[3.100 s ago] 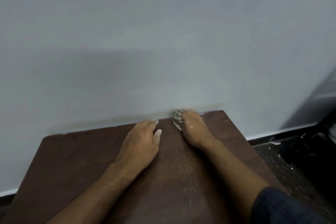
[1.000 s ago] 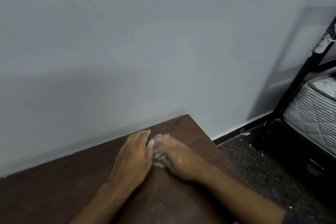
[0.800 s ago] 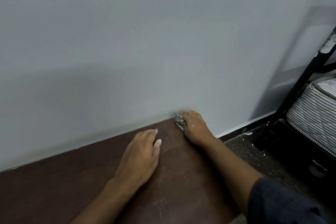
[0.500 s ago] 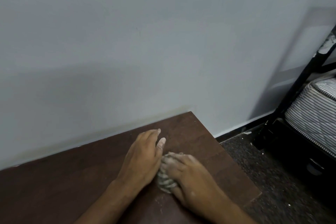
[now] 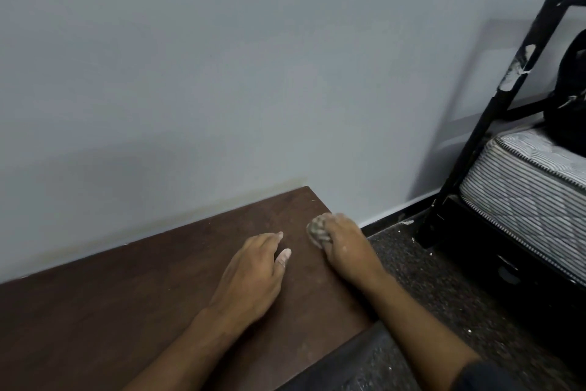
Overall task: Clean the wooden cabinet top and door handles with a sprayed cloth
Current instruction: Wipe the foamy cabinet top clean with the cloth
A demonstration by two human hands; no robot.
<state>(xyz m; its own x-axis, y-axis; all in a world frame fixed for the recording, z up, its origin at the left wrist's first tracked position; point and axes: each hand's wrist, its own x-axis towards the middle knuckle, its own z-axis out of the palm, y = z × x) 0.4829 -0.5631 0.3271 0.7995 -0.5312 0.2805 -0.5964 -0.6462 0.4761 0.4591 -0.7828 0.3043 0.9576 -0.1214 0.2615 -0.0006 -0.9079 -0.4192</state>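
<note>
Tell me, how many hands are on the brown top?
2. The left hand rests flat mid-top; the right hand grips a cloth at its right edge.

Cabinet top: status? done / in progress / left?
Done: can't confirm any area clean. In hand: right hand grips the cloth at the cabinet top right edge; left hand rests flat beside it. Left: pale specks near the front edge; door handles out of view.

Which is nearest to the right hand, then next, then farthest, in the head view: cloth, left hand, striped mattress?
1. Cloth: gripped under the right hand, by the cabinet's right edge.
2. Left hand: flat on the top, to its left.
3. Striped mattress: far right, across the floor.
</note>
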